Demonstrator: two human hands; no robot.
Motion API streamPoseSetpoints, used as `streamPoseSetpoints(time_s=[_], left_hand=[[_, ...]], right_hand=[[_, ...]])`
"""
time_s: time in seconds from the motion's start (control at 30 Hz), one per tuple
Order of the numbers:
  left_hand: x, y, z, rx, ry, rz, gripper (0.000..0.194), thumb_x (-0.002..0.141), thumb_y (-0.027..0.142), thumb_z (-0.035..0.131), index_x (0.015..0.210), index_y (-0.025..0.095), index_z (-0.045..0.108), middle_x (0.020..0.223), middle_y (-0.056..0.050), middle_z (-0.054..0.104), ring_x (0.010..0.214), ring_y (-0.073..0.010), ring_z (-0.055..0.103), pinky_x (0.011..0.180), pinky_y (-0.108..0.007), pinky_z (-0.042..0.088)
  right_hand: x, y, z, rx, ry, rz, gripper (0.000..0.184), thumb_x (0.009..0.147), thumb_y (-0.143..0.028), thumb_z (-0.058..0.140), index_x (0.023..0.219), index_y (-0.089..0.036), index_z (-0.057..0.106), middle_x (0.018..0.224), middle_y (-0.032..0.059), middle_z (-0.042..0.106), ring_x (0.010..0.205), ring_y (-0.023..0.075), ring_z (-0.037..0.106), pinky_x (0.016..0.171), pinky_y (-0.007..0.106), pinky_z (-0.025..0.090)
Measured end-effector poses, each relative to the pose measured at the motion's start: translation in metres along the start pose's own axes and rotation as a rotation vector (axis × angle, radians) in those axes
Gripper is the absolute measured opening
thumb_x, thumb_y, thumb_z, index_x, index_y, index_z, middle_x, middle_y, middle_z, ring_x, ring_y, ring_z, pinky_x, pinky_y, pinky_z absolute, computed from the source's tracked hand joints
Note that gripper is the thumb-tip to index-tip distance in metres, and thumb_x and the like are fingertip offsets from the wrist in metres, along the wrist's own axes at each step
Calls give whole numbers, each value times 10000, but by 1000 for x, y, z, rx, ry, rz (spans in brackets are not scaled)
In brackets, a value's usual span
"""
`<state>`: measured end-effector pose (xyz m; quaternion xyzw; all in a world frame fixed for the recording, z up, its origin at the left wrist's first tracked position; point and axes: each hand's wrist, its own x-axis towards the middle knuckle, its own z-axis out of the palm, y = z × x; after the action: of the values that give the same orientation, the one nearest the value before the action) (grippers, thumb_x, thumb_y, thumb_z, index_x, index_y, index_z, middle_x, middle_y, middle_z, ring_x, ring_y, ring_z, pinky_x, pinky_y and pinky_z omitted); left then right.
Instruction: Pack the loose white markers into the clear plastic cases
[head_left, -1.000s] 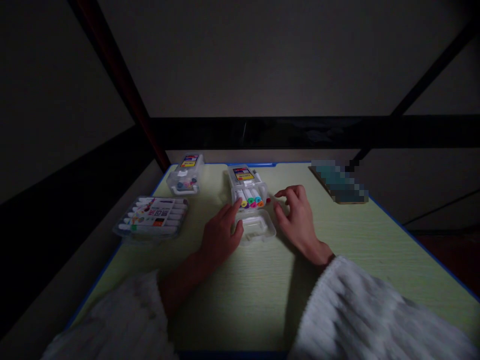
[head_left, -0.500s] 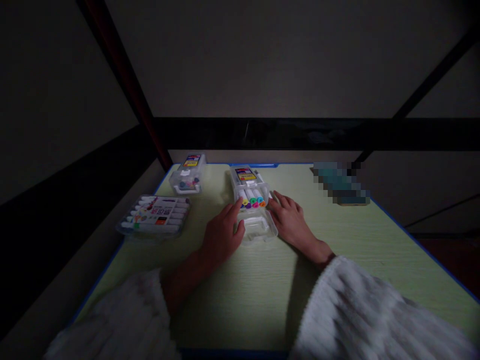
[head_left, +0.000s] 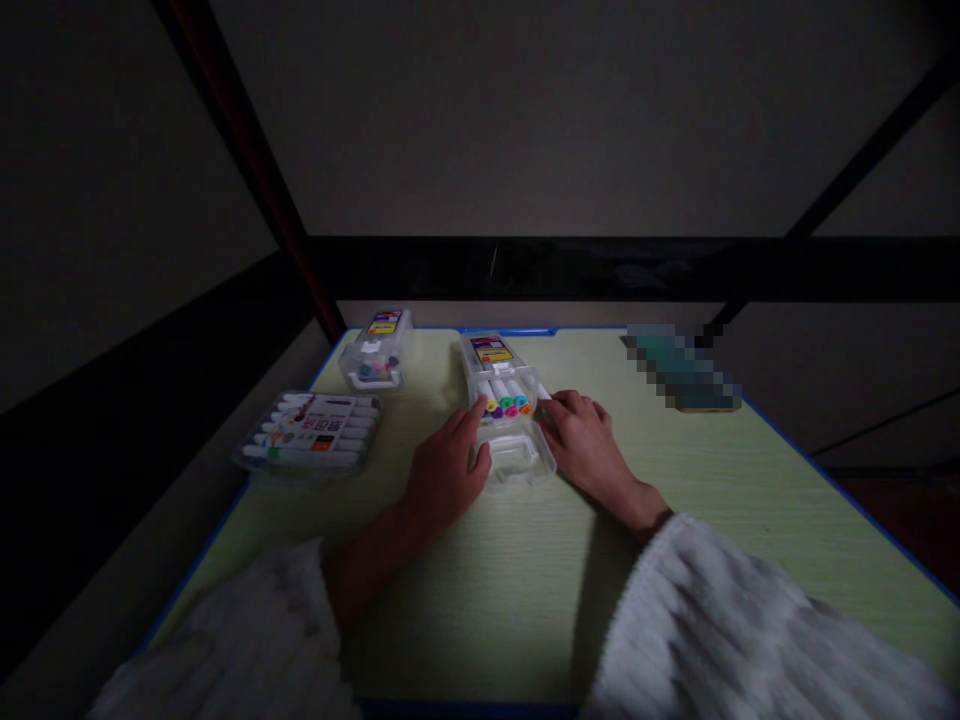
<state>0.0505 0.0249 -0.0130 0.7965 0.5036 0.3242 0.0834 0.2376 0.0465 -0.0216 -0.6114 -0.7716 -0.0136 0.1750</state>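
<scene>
A clear plastic marker box (head_left: 498, 375) lies open in the middle of the pale green table (head_left: 705, 500), its hinged lid (head_left: 517, 460) flapped down toward me. Several markers with coloured caps (head_left: 506, 403) show in its mouth. My left hand (head_left: 444, 470) rests against the left side of the lid, forefinger reaching up to the box mouth, thumb on the lid. My right hand (head_left: 583, 440) presses against the right side of the box and lid, fingers curled around a marker lying beside the box. White knitted sleeves cover both forearms.
A flat clear case of markers (head_left: 309, 432) lies at the left table edge. A second small marker box (head_left: 375, 352) stands at the far left. A blurred dark object (head_left: 679, 368) sits at the far right. Dark bed-frame bars rise behind the table.
My right hand has come in from the table beside the box to its right side and closed there. My left hand has stayed on the lid.
</scene>
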Motion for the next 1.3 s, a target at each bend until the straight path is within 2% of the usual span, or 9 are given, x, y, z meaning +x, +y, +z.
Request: streamPoseSetpoints(time_s=[0.23, 0.37, 0.73, 0.93, 1.3], left_hand=[[0, 0, 0, 6, 0, 25, 485, 752, 120, 454, 1235, 125, 421, 787, -17, 517, 620, -119, 481, 625, -237, 446], [0, -1, 0, 5, -1, 21, 492, 747, 117, 459, 1237, 135, 417, 800, -15, 521, 629, -116, 484, 640, -234, 449], [-1, -2, 1, -14, -2, 16, 502, 749, 117, 458, 1248, 126, 405, 811, -18, 525, 642, -117, 486, 647, -236, 449], [-1, -3, 2, 0, 4, 30, 483, 748, 120, 457, 1230, 122, 420, 808, -21, 522, 643, -122, 483, 650, -246, 447], [0, -1, 0, -2, -11, 9, 496, 748, 126, 452, 1242, 106, 414, 787, -20, 518, 601, -115, 461, 631, -247, 447]], right_hand=[[1, -1, -3, 7, -11, 51, 176, 818, -207, 435, 945, -167, 550, 948, 101, 520, 919, 235, 505, 782, 364, 365], [2, -3, -4, -24, -26, 75, 113, 830, -213, 411, 878, -174, 506, 901, 79, 520, 849, 214, 519, 699, 322, 346], [3, -1, -1, -14, -53, 81, 39, 807, -180, 398, 845, -172, 401, 871, 76, 581, 745, 201, 554, 644, 297, 296], [3, -2, -3, 14, -88, 73, 78, 794, -195, 396, 863, -166, 373, 702, 63, 606, 607, 195, 555, 590, 283, 290], [1, -3, -1, 230, 70, 138, 71, 798, -249, 343, 837, -190, 351, 612, 30, 544, 498, 159, 477, 476, 251, 256]])
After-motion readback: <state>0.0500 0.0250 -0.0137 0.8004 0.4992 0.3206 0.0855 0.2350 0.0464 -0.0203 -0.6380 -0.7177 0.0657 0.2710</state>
